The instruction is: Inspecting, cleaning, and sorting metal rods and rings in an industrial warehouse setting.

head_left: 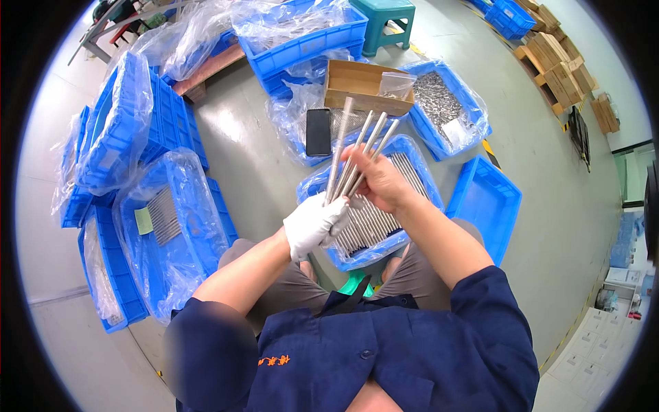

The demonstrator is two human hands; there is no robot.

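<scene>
My left hand [312,225], in a white glove, is closed around the lower ends of several slim metal rods [374,132]. The rods fan out upward and away from me. My bare right hand [386,182] grips the same rods a little higher, its fingers wrapped round them. Both hands are above a plastic-lined blue bin [374,257] between my knees. Rows of similar metal rods [367,230] lie side by side in that bin, partly hidden by my hands.
Beyond the bin lie a black phone [318,132] and an open cardboard box [343,74]. A blue bin of small metal parts [473,130] stands to their right, above an empty-looking blue bin [504,206]. Stacked blue bins [161,117] fill the left; a green stool [384,24] stands far back.
</scene>
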